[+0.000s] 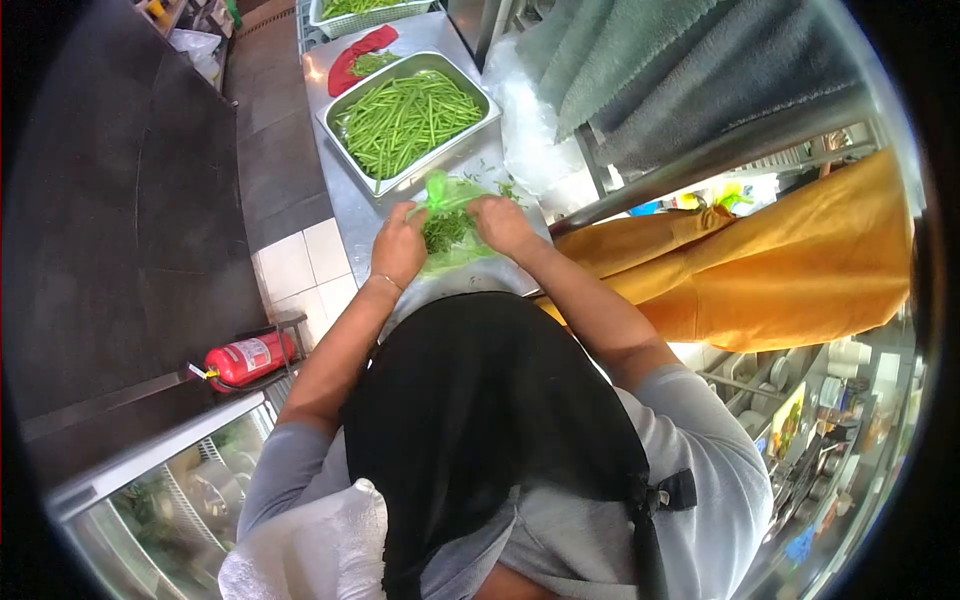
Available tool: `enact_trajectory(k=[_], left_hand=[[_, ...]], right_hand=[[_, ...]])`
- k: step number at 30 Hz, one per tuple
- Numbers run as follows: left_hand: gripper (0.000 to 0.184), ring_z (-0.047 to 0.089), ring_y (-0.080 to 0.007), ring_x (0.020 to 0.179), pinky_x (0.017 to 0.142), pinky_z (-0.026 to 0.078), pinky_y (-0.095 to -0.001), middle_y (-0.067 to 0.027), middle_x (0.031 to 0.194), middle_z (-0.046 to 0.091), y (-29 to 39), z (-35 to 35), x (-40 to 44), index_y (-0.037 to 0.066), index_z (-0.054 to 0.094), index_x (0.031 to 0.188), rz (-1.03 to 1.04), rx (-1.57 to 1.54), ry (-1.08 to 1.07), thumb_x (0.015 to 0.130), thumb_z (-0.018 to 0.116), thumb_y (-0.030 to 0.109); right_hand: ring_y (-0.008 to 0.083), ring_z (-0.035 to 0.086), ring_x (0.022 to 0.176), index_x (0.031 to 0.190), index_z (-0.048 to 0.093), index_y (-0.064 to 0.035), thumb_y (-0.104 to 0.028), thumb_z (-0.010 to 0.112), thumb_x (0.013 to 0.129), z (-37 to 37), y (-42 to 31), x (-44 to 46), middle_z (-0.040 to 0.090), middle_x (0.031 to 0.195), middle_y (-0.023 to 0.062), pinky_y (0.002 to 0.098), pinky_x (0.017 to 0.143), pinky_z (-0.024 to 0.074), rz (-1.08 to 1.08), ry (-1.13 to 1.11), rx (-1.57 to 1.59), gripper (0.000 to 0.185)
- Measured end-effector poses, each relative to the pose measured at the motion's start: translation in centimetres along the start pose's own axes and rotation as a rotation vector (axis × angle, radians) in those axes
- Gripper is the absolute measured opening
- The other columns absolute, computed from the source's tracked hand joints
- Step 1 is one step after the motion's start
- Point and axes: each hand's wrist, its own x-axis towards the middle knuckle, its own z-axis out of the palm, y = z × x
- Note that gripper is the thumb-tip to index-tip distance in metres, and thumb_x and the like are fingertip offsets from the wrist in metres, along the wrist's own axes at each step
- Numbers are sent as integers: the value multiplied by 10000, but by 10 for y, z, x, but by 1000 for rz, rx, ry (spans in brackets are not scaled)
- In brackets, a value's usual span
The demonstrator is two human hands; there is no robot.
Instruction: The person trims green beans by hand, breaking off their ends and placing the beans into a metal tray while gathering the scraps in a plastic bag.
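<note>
A thin green plastic bag [452,240] with green trimmings inside rests on the metal table [350,215]. Its knotted top stands up between my hands. My left hand [399,246] is closed on the left side of the bag's top, and my right hand [502,224] pinches the right side. Just beyond the bag is a rectangular metal tray [345,158] full of green beans [405,120]. Loose green bits [507,189] lie on the metal near my right hand.
Behind the tray are a red cloth [350,66] and a white basket [345,22] of green beans. Grey towels [690,70] and an orange cloth [770,270] hang at the right by a metal rail [700,160]. A red fire extinguisher [250,360] stands at the lower left.
</note>
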Motion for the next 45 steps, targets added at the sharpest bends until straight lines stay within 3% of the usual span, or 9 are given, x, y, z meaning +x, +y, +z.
enact_trajectory(k=[4,6,12,19,28,34,36,40,45], left_hand=[[300,703,-390,1075,943,582,-456,-163,1303,657,2,-2,-4,53,751,1113,-42,-116,17,853,618,-16],[335,694,-400,1090,972,570,-459,-174,1333,657,-6,4,-1,36,740,1154,39,-49,-41,857,596,-19],[356,682,-414,1129,1005,555,-475,-212,1374,640,-5,10,6,-47,690,1195,-26,-97,5,857,581,-22],[388,685,-415,1104,978,560,-470,-204,1378,637,4,-2,9,-44,679,1233,-50,-117,1,853,610,-8],[176,693,-328,955,870,561,-414,-112,1083,738,12,-4,11,113,763,1008,470,102,-34,836,755,150],[89,734,-297,832,766,585,-407,-112,917,763,29,-4,4,64,756,920,123,-304,-80,888,766,146],[116,751,-290,823,758,594,-390,-137,933,774,33,-4,5,35,757,963,-337,-665,-174,900,765,132],[140,753,-282,785,768,604,-381,-147,933,785,14,-1,8,44,764,1008,-405,-737,-188,897,762,129],[197,726,-305,867,793,589,-439,-113,978,736,8,13,6,79,773,1077,312,-186,-238,883,744,98]], right_hand=[[418,736,947,1122,689,21,-84,579,915,12,0,5,729,1074,259,512,853,601,45,-171,-270,257],[409,742,931,1081,672,24,-90,591,917,24,1,2,733,1047,267,523,850,599,73,130,-222,215],[435,693,1071,1158,642,-7,-132,770,849,37,12,1,720,1088,245,529,934,558,246,101,23,357],[428,687,1024,1127,715,-40,-152,742,898,21,21,-12,722,1048,233,518,889,546,94,91,66,256],[369,722,862,1119,767,-39,-132,678,996,-18,-27,-32,732,952,196,433,792,586,-189,213,170,178],[179,724,823,1096,754,-21,-122,666,1015,-18,-35,-26,760,918,131,346,790,581,228,33,719,156],[90,685,805,1082,749,-11,-159,673,1027,1,-28,-19,749,864,91,308,773,572,180,264,1055,175],[159,731,815,1060,756,-17,-159,685,1003,4,-5,-26,777,895,110,335,789,583,232,160,787,169],[275,766,868,1150,749,-28,-81,672,954,28,15,-33,796,1038,150,393,811,593,159,179,316,217]])
